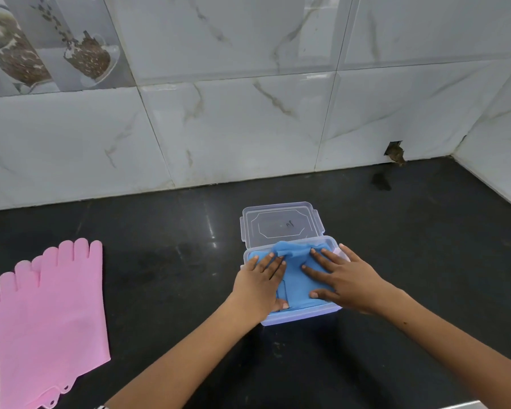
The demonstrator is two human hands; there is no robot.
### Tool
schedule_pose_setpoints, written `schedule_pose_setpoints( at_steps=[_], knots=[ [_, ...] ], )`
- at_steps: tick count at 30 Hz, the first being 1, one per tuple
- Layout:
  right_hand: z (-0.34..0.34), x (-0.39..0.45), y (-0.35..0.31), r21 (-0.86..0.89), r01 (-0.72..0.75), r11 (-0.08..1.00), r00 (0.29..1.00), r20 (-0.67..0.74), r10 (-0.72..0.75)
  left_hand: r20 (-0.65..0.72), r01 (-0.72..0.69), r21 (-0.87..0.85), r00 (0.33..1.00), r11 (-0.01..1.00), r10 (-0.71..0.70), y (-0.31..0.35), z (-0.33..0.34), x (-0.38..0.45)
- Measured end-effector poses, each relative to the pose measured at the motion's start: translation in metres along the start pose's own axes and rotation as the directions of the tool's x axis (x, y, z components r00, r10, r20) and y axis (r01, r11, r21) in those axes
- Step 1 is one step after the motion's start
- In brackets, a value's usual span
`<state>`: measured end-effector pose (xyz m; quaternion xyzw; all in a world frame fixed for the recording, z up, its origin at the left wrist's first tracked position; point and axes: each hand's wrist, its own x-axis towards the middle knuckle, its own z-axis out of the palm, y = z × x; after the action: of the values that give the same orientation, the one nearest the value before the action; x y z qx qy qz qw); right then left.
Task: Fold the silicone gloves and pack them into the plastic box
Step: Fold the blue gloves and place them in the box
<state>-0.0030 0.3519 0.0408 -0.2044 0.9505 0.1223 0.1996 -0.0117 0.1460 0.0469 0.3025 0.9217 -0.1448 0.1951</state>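
Pink gloves (46, 320) lie flat at the counter's (165, 261) left. Left hand (260, 281) and right hand (341, 277), fingers spread flat, palms down, grasping nothing, press the folded blue gloves (298, 278) into the box (301, 317), lid (281, 224) behind

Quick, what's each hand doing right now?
Left hand: open, flat, pressing the blue gloves into the box.
Right hand: open, fingers spread, pressing them too.

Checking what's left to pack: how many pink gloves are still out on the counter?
2 pink gloves, stacked overlapping and unfolded at the counter's left edge, apart from the box. Both hands press blue gloves into the box; anything beneath those is hidden.
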Motion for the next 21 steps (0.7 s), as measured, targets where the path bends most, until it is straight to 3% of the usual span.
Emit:
schedule_pose_setpoints(
  at_steps=[5,9,13,15,17,21],
  knots=[
    [-0.002,0.013,-0.005,0.013,-0.011,1.0,0.994,0.11,0.01,0.087,0.031,0.06,0.996,0.998,-0.037,0.01,0.003,0.015],
    [-0.003,0.021,-0.01,-0.071,-0.018,0.997,0.985,0.172,0.03,0.185,-0.007,0.055,0.983,0.998,-0.003,0.012,0.006,0.024],
    [0.0,0.03,-0.015,-0.132,-0.037,0.991,0.975,0.213,0.065,0.201,0.014,0.035,0.979,0.999,-0.02,0.015,0.01,0.032],
    [0.002,0.032,-0.017,-0.149,-0.036,0.988,0.973,0.222,0.069,0.261,0.001,0.093,0.965,0.996,-0.025,0.016,0.008,0.034],
    [0.0,0.03,-0.014,-0.116,-0.01,0.993,0.976,0.215,0.035,0.284,-0.006,0.107,0.959,0.994,-0.024,0.016,0.008,0.036],
    [-0.014,0.02,0.011,0.107,0.053,0.993,0.985,0.155,-0.069,0.201,-0.06,0.063,0.979,0.996,0.046,0.01,0.008,0.033]
  ],
)
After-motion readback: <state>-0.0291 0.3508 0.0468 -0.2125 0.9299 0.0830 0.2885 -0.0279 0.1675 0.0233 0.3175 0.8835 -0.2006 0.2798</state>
